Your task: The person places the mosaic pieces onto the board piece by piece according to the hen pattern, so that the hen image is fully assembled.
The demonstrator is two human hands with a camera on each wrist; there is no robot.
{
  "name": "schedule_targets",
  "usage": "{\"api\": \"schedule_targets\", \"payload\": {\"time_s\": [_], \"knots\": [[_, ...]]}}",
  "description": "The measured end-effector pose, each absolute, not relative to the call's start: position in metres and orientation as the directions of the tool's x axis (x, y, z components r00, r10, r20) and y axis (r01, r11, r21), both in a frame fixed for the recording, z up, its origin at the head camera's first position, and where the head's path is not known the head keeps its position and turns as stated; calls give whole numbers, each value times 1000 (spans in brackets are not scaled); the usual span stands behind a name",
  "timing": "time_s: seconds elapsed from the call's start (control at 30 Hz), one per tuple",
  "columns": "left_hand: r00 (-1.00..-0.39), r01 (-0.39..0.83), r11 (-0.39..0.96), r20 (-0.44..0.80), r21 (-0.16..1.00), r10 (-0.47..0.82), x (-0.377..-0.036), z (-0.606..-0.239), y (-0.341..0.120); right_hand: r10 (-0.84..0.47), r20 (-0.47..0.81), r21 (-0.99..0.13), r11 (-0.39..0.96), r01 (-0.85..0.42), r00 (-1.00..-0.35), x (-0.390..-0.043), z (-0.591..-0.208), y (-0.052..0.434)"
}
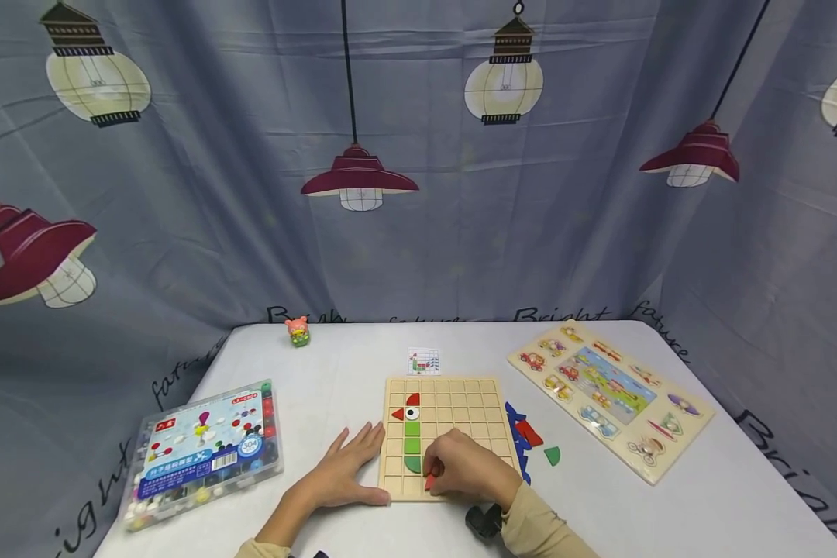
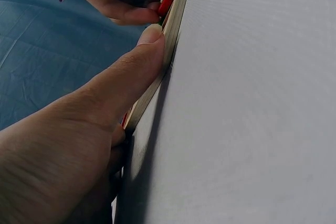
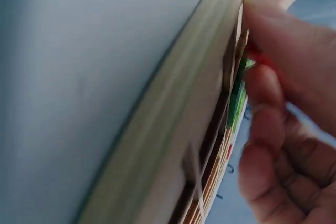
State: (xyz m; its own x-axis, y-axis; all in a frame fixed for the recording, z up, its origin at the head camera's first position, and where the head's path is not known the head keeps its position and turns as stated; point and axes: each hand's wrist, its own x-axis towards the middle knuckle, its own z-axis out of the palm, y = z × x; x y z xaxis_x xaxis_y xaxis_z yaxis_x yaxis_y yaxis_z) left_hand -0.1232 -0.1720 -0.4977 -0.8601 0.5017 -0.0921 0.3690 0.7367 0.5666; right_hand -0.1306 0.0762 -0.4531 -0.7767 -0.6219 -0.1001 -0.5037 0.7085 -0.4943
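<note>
Right hand fingers pinch red piece against wooden board.

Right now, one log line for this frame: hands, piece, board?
left hand: flat, steadying board edge | right hand: pinching red piece at board's lower cells | loose pieces: right of board

Bare hands, beige long sleeves.

Left of my left hand, the box label reads "304". Beyond my hands, the curtain reads "Bright".
</note>
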Motion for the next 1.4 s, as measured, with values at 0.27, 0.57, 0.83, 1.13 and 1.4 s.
{"api": "schedule_targets", "payload": {"time_s": [0.27, 0.57, 0.83, 1.13, 1.4], "knots": [[-858, 378, 732, -82, 567, 507, -121, -497, -172, -627, -107, -490, 709, -507, -772, -128, -455, 74], [-863, 372, 741, -85, 560, 497, -121, -499, -174, -639, -129, -473, 712, -520, -758, -126, -452, 73], [-865, 376, 739, -76, 559, 497, -122, -496, -174, -640, -138, -458, 718, -524, -756, -126, -448, 74], [-863, 379, 741, -77, 555, 499, -123, -494, -173, -638, -150, -467, 719, -515, -755, -126, -447, 76], [-862, 375, 743, -85, 555, 499, -123, -496, -172, -651, -132, -488, 699, -522, -748, -127, -447, 81]]}}
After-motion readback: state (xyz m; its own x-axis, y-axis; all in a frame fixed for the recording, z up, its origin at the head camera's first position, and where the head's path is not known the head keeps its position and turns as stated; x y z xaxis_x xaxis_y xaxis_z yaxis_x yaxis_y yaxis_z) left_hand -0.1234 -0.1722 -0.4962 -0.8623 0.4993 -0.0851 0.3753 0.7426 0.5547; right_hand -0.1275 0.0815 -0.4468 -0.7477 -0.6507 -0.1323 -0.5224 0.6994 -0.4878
